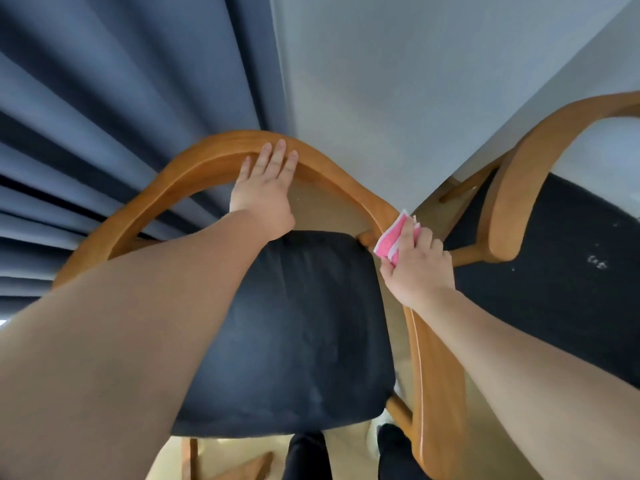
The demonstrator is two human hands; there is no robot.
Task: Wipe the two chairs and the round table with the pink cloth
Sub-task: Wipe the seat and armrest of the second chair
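Two legs in black trousers [306,455] stand nearest the camera on a pale floor [349,433], directly in front of a wooden armchair with a dark padded seat [294,341]. Both bare forearms reach over that seat. The right hand [419,268] has its fingers curled round a folded pink cloth [391,242] and presses it against the right side of the chair's curved wooden rail [194,161], at the point where the rail bends down from back to arm. The cloth is in contact with the wood, and a white edge shows along its fold. The left hand [266,188] lies flat on top of the back section of the same rail, fingers straight and held close together, gripping nothing. To the right, just beside the first, stands a second wooden armchair [512,202] of the same pattern. Its dark seat carries pale specks. Behind the chairs hang a dark blue pleated curtain [104,98] on the left and a plain grey wall [415,81] on the right.
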